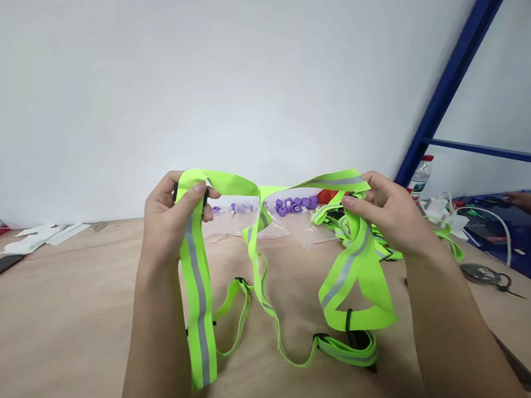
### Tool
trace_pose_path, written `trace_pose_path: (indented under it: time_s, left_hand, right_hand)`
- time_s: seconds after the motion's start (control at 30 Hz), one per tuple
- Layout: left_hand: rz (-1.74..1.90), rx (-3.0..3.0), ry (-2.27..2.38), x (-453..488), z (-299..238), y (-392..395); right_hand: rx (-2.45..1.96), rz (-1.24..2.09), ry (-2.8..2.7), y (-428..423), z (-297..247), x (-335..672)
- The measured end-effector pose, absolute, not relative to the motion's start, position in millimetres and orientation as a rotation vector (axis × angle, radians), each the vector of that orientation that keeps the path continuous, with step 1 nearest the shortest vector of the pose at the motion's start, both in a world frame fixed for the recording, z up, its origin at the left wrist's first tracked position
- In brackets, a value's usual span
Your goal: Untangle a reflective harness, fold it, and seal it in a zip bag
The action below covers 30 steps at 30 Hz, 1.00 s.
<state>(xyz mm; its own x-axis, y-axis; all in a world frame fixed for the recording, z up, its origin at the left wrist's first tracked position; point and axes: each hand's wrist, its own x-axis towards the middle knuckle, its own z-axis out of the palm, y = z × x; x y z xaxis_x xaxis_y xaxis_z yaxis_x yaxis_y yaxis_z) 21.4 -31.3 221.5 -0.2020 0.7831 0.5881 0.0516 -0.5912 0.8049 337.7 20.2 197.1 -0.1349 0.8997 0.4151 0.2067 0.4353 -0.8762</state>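
Observation:
I hold a neon-green reflective strap harness (245, 192) stretched between both hands above the wooden table (58, 331). My left hand (170, 218) pinches one wide strap with a grey reflective stripe (196, 299), which hangs down to the table. My right hand (389, 212) grips the other wide strap (353, 272), which folds down into a loop. Thin green straps with black buckles (321, 342) dangle between my forearms.
Clear bags of purple caps (295, 205) lie behind the harness. A heap of more green straps (341, 221) sits by my right hand. A plastic bottle (421, 175), cables (488, 222) and a blue rack post (461, 49) are at right; papers (40, 236) at far left.

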Motion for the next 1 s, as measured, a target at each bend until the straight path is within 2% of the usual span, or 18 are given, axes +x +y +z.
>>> trace_pose_path:
  time_s: [0.07, 0.17, 0.27, 0.37, 0.5, 0.7, 0.83, 1.0]
  left_hand:
    - [1.936, 1.646, 1.153, 23.3, 218.5, -27.1]
    - [2.059, 1.73, 1.376, 22.3, 214.2, -20.1]
    - [1.984, 1.694, 1.507, 15.5, 212.8, -17.2]
    - [1.643, 1.561, 1.354, 4.5, 214.3, -20.3]
    - [1.163, 1.374, 0.828, -7.5, 216.0, -29.9]
    - [1.373, 1.221, 0.254, -10.1, 219.4, -38.1]
    - [1.453, 1.092, 0.145, -12.2, 225.0, -38.6]
    - [1.491, 0.934, 0.072, -10.0, 232.0, -46.2]
  right_hand:
    - [-1.121, 0.712, -1.608, 19.6, 197.3, 336.0]
    - [-1.358, 0.344, -1.598, 21.7, 195.7, 337.5]
    - [-1.36, 0.112, -1.583, 26.0, 193.2, 341.5]
    - [-1.153, 0.321, -1.559, 30.2, 190.6, 344.8]
    - [-0.905, 0.712, -1.495, 34.0, 187.1, 347.6]
    - [-0.704, 1.074, -1.695, 28.3, 191.0, 356.8]
    - [-0.399, 1.331, -1.823, 22.3, 190.8, 364.4]
    - [-0.062, 1.304, -1.647, 9.9, 192.2, 366.8]
